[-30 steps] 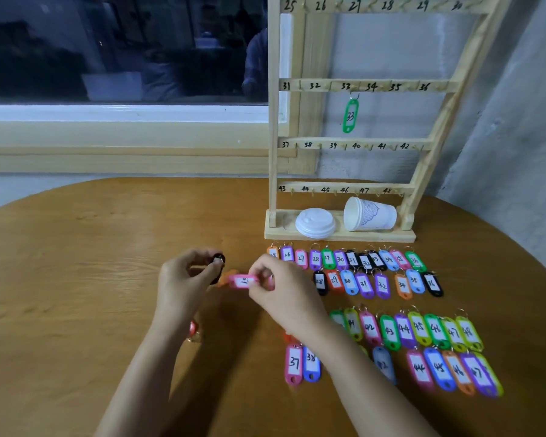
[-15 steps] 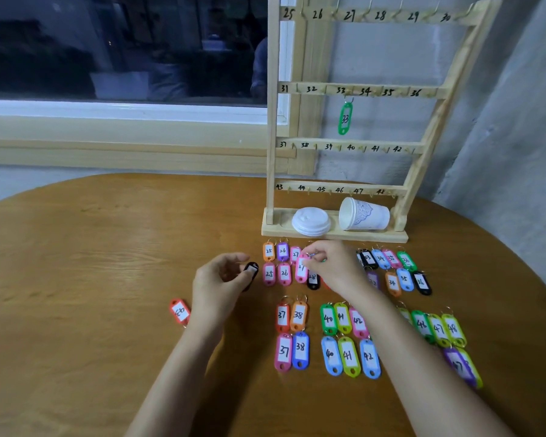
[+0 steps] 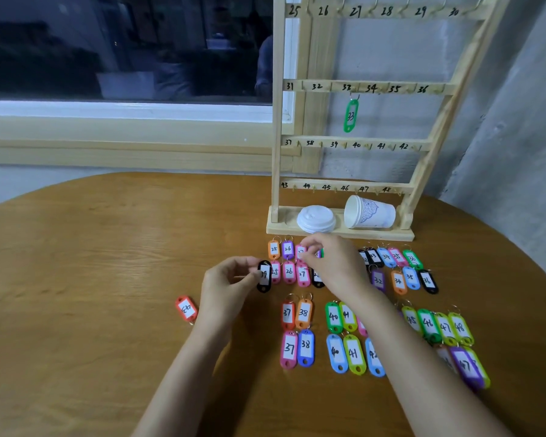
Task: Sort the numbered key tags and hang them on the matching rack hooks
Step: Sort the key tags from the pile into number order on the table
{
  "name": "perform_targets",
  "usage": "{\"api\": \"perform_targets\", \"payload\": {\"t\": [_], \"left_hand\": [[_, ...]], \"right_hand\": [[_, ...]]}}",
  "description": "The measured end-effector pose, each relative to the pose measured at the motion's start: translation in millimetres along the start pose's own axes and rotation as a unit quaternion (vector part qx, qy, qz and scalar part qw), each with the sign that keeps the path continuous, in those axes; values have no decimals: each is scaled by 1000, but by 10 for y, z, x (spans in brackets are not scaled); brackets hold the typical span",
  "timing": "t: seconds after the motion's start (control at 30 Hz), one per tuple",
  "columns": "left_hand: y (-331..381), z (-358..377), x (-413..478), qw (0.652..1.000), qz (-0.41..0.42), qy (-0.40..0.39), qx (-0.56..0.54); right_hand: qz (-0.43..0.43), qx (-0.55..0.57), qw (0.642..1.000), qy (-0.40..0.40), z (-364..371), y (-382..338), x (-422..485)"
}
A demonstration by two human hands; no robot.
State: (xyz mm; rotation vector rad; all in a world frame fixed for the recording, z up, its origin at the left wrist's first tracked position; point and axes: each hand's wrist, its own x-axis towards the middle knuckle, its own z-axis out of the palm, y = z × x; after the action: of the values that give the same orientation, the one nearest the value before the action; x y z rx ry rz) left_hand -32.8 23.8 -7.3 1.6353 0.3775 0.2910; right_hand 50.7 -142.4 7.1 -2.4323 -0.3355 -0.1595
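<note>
pink tag (image 3: 300, 252) being moved into row near counter (image 3: 76, 279) far edge by right hand (image 3: 334, 266), grip untellable; black tag (image 3: 264, 277) being pinched by left hand (image 3: 226, 287); sorting being advanced.

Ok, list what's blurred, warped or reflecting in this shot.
Head view: motion blur smears the right hand over the top tag row, hiding its grip; the black tag pinched by the left hand is sharper; the window mirrors the dim room; the wide lens bows the table edge and leans the rack; shadows are soft.
</note>
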Motion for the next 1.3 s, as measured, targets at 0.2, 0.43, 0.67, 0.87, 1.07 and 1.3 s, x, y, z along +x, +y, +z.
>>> {"api": "perform_targets", "payload": {"t": [0.2,0.43,0.67,0.87,1.07,1.3], "left_hand": [[89,88,-29,997,-3,-21,-69],[118,41,5,999,35,-24,-8],[-12,-344,336,940,141,84,298],[-176,-272,411,908,161,57,382],[-172,-191,418,880,181,60,434],[-146,-114,358,864,197,60,459]], "right_hand": [[-9,138,988,-71,-7,-149,-287],[30,186,982,-24,-32,-121,-427],[66,236,969,17,-230,87,-486],[66,241,968,4,-175,169,-569],[66,237,969,-5,-200,217,-601],[75,183,979,49,-450,450,-596]]}}
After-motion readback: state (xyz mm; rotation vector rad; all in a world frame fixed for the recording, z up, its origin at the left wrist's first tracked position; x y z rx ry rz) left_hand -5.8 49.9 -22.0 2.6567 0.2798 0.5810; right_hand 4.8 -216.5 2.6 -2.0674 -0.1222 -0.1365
